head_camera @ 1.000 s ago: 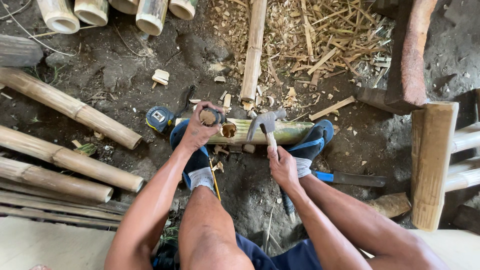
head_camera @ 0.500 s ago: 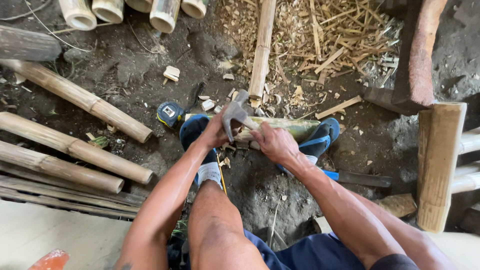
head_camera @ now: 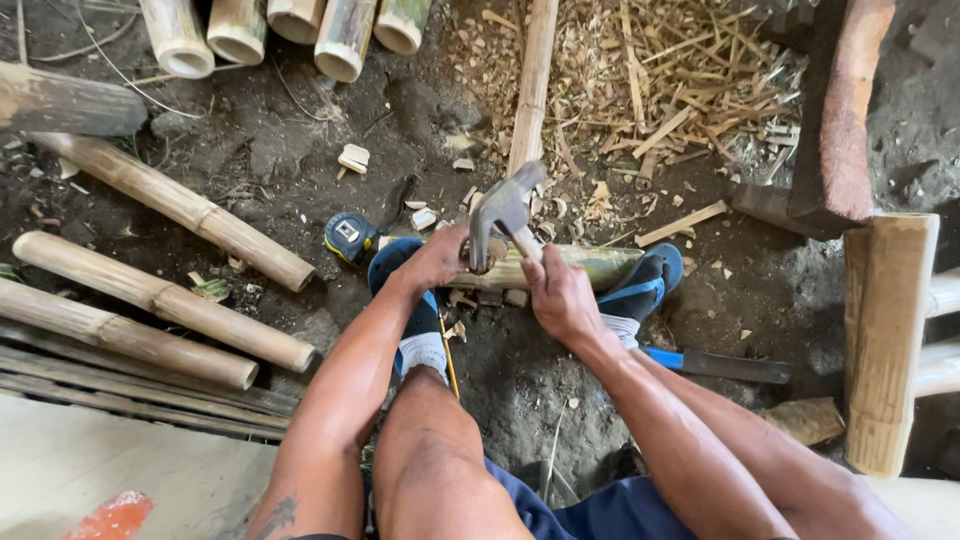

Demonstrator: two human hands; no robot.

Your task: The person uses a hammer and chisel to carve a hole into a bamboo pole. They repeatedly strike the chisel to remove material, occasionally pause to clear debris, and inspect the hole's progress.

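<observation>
So the ground here is just packed dark dirt (head_camera: 300, 170), nothing fancy. Over on the left, 3 long bamboo poles (head_camera: 160, 300) are lying side by side at a slant, with a flat wooden board (head_camera: 130, 395) sitting under their near ends. Up top, a row of cut bamboo tubes (head_camera: 290, 30) is showing its open ends. A small blue and yellow tape measure (head_camera: 349, 235) is lying on the dirt just beside the person's left foot.

Moving toward the middle, the left hand (head_camera: 440, 258) is reaching down past the knee and pressing on the left end of a short greenish bamboo piece (head_camera: 590, 265), fingers curled against it; I can't tell whether it's pinching something small there. That bamboo piece is lying crosswise on the dirt between both feet, which are wearing blue sandals and pale socks.

The right hand (head_camera: 560, 295) is wrapped fully closed around the wooden handle of a hammer (head_camera: 505, 210), holding the steel head tilted just above the left end of the bamboo piece, right next to the left hand's fingers.

Behind that, a pile of pale shavings and splinters (head_camera: 680, 90) is covering the dirt. Further right, a blue-handled blade (head_camera: 715, 365) is lying flat near the right foot, and a thick upright bamboo post (head_camera: 885, 340) is standing at the edge.
</observation>
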